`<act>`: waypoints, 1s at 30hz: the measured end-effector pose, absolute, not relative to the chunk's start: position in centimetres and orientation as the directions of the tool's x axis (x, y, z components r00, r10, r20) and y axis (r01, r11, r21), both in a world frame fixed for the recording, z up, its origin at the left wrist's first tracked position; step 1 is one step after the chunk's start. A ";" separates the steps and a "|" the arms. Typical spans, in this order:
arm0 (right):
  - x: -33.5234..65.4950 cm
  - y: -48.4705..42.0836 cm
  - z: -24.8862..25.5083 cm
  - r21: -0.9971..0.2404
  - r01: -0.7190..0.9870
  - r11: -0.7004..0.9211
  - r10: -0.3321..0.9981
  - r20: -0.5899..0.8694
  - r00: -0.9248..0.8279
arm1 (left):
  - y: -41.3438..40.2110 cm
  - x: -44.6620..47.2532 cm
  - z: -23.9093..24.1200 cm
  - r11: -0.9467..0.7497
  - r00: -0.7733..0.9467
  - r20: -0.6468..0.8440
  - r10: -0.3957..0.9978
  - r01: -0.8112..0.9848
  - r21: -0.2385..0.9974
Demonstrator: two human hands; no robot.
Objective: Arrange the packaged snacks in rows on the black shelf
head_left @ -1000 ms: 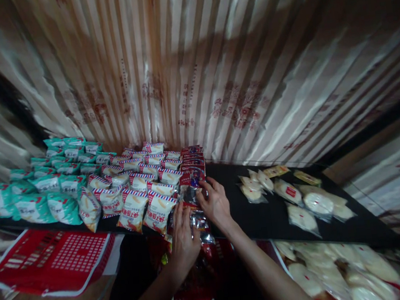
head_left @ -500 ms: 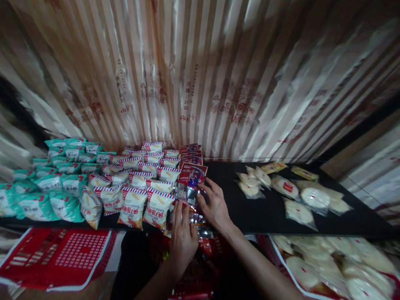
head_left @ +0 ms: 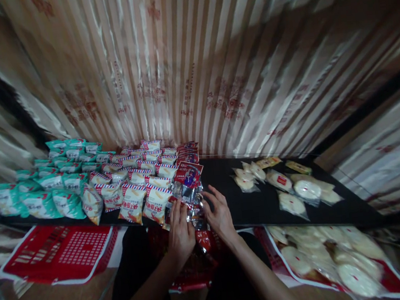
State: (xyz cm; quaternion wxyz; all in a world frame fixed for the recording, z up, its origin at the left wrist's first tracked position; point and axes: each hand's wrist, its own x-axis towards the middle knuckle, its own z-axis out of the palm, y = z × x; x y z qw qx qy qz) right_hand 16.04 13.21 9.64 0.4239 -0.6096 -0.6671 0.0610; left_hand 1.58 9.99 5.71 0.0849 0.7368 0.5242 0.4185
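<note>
Packet [head_left: 189,174], dk red top w/ silvery lower part, lies on blk shelf [head_left: 221,179] near front edge, straight ahead of you, a bit beyond & btwn your hands. Long axis runs approx fore-aft, away from your body; red top end points at curtain [head_left: 184,74], angled slightly to your R. Near end comes back twd you, partly lost among shiny wraps [head_left: 197,213].

Your L hand [head_left: 181,234]: fingers together, nearly straight, tips over near L side of the wraps; can't tell if thumb pinches anything. Your R hand [head_left: 221,215]: half curled, thumb & fingers apart, just beside packet's lower R edge; contact unclear. L looks nearer: its tips overlap the near end, R sits off the side.

Around: white bags [head_left: 158,200] stand close on packet's L, teal bags [head_left: 38,204] farther L. More red packs [head_left: 188,152] line up behind, curtain side. Round packs [head_left: 291,204] lie well off to your R. Red basket [head_left: 191,284] sits below shelf edge, by your lap; contents too dim to name.
</note>
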 end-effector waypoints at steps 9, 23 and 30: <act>16.1 11.9 9.8 -0.655 0.711 0.255 0.878 0.465 0.113 | 10.0 1.9 5.9 -0.466 0.085 0.548 0.832 0.644 0.607; 14.3 12.1 10.5 -0.786 0.574 0.231 0.928 0.355 0.112 | 10.0 2.2 7.6 -0.469 0.014 0.555 0.832 0.553 0.689; 13.5 12.7 11.6 -0.848 0.465 0.254 0.942 0.326 0.079 | 10.6 2.6 8.7 -0.401 -0.034 0.485 0.874 0.513 0.759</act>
